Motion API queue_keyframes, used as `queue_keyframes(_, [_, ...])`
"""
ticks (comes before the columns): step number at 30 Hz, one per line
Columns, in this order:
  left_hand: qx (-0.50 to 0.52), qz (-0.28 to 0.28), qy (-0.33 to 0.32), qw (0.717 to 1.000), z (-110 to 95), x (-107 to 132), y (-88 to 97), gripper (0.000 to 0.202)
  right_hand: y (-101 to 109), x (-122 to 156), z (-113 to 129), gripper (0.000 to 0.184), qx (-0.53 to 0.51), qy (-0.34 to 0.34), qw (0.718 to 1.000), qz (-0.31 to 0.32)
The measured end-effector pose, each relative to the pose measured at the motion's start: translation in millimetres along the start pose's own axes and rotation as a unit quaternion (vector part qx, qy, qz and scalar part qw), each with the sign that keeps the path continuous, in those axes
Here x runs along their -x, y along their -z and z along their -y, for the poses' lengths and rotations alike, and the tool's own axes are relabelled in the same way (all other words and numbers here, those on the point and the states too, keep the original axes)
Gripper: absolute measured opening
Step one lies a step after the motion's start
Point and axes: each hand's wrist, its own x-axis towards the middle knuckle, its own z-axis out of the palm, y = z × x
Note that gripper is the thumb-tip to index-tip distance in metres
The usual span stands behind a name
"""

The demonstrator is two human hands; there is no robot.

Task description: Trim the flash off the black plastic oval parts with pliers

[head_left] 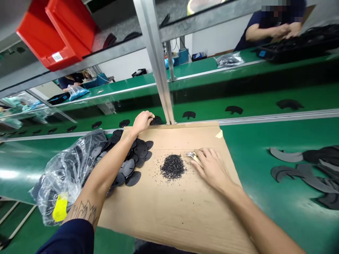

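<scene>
Your left hand (142, 121) reaches past the far edge of the cardboard sheet (159, 215), fingers curled at a dark disc (156, 121) on the green belt (203, 97); whether they grip it or merely touch it cannot be told. Your right hand (212, 167), partly closed, lies over the sheet's right half and holds small nippers (190, 154) by the handles. The disc appears thin and light, probably smooth and somewhat flexible; its rim offers the best hold, pinched between thumb and fingertip. The nippers look stiff and are best held well back from their cutting tips. Near the sheet's middle lies a heap of black trimmings (172, 167), easily scattered by a sleeve. Oval black discs (128, 167) crowd the left edge, spilling from a clear plastic bag (69, 165) beneath your left forearm. The aluminium post (159, 63), just right of the disc, limits sideways reach. Curved dark parts (312, 173) lie towards the bench's (254, 148) right end.
</scene>
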Motion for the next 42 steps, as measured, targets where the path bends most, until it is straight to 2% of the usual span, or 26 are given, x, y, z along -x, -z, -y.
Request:
queue_keyframes(4, [-0.006, 0.007, 0.046, 0.999, -1.0, -26.1, -13.9, 0.025, 0.3, 2.6, 1.0, 0.023, 0.000, -0.016, 1.000, 0.011])
queue_keyframes(8, [-0.014, 0.038, 0.057, 0.998, -7.1, -24.5, -9.8, 0.023, -0.3, 5.6, 3.0, 0.021, 0.000, -0.028, 1.000, -0.003])
queue_keyframes(11, [0.001, 0.113, -0.014, 0.994, -22.5, -12.5, 5.9, 0.019, -1.5, 6.2, 5.3, 0.019, 0.002, -0.041, 0.999, 0.003])
queue_keyframes(14, [0.075, 0.209, -0.169, 0.960, -55.5, -3.7, 15.9, 0.026, -1.8, 5.5, 8.5, 0.018, 0.006, -0.048, 0.999, 0.011])
queue_keyframes(16, [0.099, 0.207, -0.230, 0.946, -85.5, -6.9, 10.7, 0.029, -1.3, 4.9, 10.4, 0.018, 0.009, -0.047, 0.999, 0.018])
queue_keyframes(17, [0.079, 0.180, -0.219, 0.956, -101.0, -12.2, 4.2, 0.027, -1.0, 4.7, 11.1, 0.017, 0.012, -0.045, 0.999, 0.022])
queue_keyframes(19, [0.043, 0.128, -0.145, 0.980, -129.0, -28.4, -14.3, 0.021, 0.2, 4.7, 12.1, 0.018, 0.018, -0.043, 0.998, 0.029])
queue_keyframes(22, [0.053, 0.094, -0.063, 0.992, -156.3, -57.2, -43.3, 0.020, 2.6, 5.4, 12.6, 0.022, 0.028, -0.040, 0.998, 0.025])
queue_keyframes(25, [0.085, 0.073, -0.006, 0.994, -165.5, -76.8, -59.0, 0.025, 3.7, 6.5, 11.4, 0.024, 0.027, -0.037, 0.999, 0.020])
queue_keyframes(28, [0.119, 0.047, 0.007, 0.992, -163.0, -80.9, -55.8, 0.024, 1.6, 6.0, 8.0, 0.028, 0.014, -0.042, 0.999, 0.009])
queue_keyframes(31, [0.163, 0.010, -0.045, 0.985, -155.9, -65.0, -39.8, 0.023, 0.0, 3.0, 4.4, 0.046, -0.002, -0.078, 0.996, -0.051])
queue_keyframes(33, [0.194, 0.002, -0.105, 0.975, -151.1, -40.4, -28.0, 0.022, 1.5, 0.8, 2.9, 0.062, -0.018, -0.099, 0.988, -0.117])
queue_keyframes(35, [0.215, 0.022, -0.158, 0.963, -146.3, -5.8, -18.8, 0.017, 4.4, -0.2, 2.5, 0.074, -0.036, -0.102, 0.980, -0.167])
queue_keyframes(37, [0.243, 0.057, -0.214, 0.944, -139.5, 32.6, -13.0, 0.010, 6.0, 0.4, 4.0, 0.067, -0.064, -0.075, 0.981, -0.164])
queue_keyframes(40, [0.289, 0.119, -0.284, 0.906, -118.4, 76.6, -7.1, 0.013, 2.7, 3.0, 10.7, 0.041, -0.143, -0.005, 0.985, -0.099])
queue_keyframes(41, [0.282, 0.132, -0.280, 0.908, -106.9, 84.4, -4.5, 0.016, 0.6, 3.7, 13.7, 0.037, -0.170, 0.013, 0.982, -0.084])
queue_keyframes(42, [0.251, 0.136, -0.255, 0.924, -93.0, 88.4, -1.3, 0.019, -1.5, 4.1, 16.6, 0.035, -0.194, 0.024, 0.977, -0.079])
